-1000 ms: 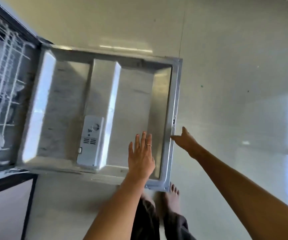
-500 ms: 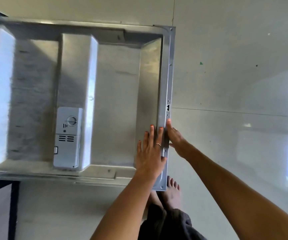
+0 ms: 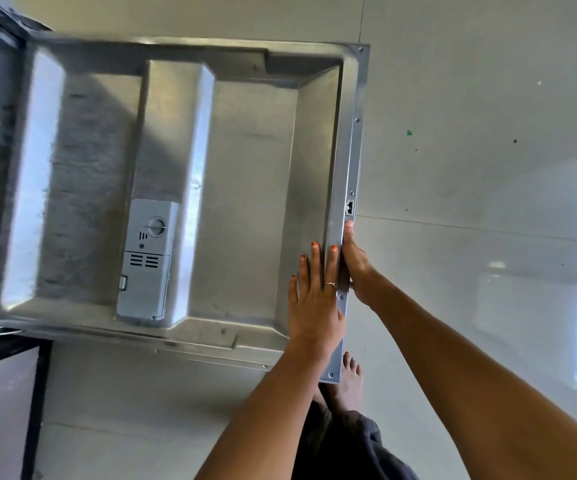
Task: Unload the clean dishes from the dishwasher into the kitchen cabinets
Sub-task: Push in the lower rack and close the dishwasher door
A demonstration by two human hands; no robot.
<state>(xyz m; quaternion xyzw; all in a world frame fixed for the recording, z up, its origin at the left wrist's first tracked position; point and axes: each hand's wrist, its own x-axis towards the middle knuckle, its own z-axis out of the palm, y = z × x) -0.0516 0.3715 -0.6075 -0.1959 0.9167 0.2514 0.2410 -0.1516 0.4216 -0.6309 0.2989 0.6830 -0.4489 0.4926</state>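
Right hand (image 3: 354, 268) now grips door (image 3: 252, 168) edge — left hand (image 3: 314, 299) flat.

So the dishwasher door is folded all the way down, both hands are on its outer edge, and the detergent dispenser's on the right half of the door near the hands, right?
Not quite: in the head view the detergent dispenser sits on the left half of the dishwasher door, well away from the hands. The rest holds: the door is down, with the left hand and right hand at its outer edge.

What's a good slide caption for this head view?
Both hands, left hand and right hand, on the open stainless-steel dishwasher door.
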